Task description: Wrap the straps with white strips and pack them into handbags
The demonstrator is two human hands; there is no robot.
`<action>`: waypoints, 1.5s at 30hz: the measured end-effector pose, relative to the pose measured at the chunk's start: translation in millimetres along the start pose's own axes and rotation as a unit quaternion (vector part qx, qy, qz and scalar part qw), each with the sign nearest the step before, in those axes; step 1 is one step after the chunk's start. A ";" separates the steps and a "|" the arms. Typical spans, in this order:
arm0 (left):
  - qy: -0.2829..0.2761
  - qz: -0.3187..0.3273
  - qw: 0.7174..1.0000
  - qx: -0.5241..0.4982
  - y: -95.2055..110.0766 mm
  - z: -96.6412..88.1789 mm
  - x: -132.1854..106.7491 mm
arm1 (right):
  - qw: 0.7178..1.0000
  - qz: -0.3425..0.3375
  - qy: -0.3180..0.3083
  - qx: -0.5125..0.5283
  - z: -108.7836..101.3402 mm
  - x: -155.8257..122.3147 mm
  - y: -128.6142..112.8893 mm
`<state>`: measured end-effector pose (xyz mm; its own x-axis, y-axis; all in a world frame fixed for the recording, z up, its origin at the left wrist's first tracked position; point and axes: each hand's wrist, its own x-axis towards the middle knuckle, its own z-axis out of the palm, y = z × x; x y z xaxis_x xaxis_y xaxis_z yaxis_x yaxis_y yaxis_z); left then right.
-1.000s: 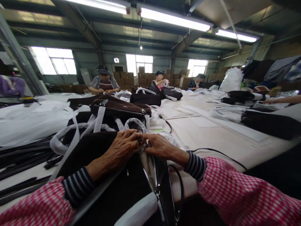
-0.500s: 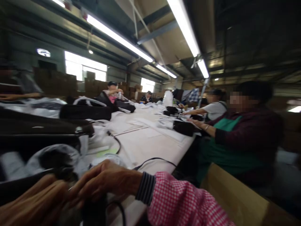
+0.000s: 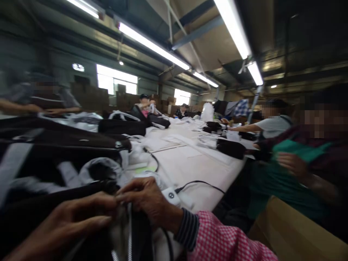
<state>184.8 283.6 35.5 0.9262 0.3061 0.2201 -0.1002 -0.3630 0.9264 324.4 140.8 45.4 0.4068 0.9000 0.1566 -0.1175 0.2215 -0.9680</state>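
Note:
Near the bottom of the view, my left hand (image 3: 78, 215) and my right hand (image 3: 150, 203) meet with their fingertips pinched together. They grip the top of a black fabric piece (image 3: 143, 235), where silvery zip teeth (image 3: 129, 232) run down below my fingers. What exactly lies between the fingertips is hidden and blurred. Just past my right wrist lies a white box (image 3: 171, 196) with a round dark spot and a black cord. Close beyond my left hand, a large black bag (image 3: 67, 136) lies with grey-white straps (image 3: 100, 170).
A long white table (image 3: 187, 166) stretches away, with black bags (image 3: 231, 148) along it. At right sits a co-worker in a green apron (image 3: 282, 181), beside a cardboard box (image 3: 296, 228). More people work along both sides. A black cable (image 3: 201, 182) crosses the near edge.
The view has swung left, so the scene sits further right. My hands have drawn higher, and zip teeth now show beneath them. The co-worker's hand at right has left the black bag.

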 end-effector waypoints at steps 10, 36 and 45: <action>0.101 -0.026 0.990 -0.092 25.7 9.1 -23.1 | 1.000 0.001 0.015 0.019 -0.2 0.0 3.1; 0.148 0.080 0.981 0.093 17.0 8.3 -23.4 | 0.995 -0.011 0.003 -0.095 3.3 -14.2 0.7; 0.135 0.073 0.981 0.117 15.4 10.1 -24.6 | 0.993 -0.016 0.017 -0.115 8.0 -11.9 1.4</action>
<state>164.1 261.6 41.2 0.7752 0.4462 0.4472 -0.1087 -0.6031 0.7902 312.2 133.3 43.8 0.4375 0.8800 0.1847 0.1035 0.1547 -0.9825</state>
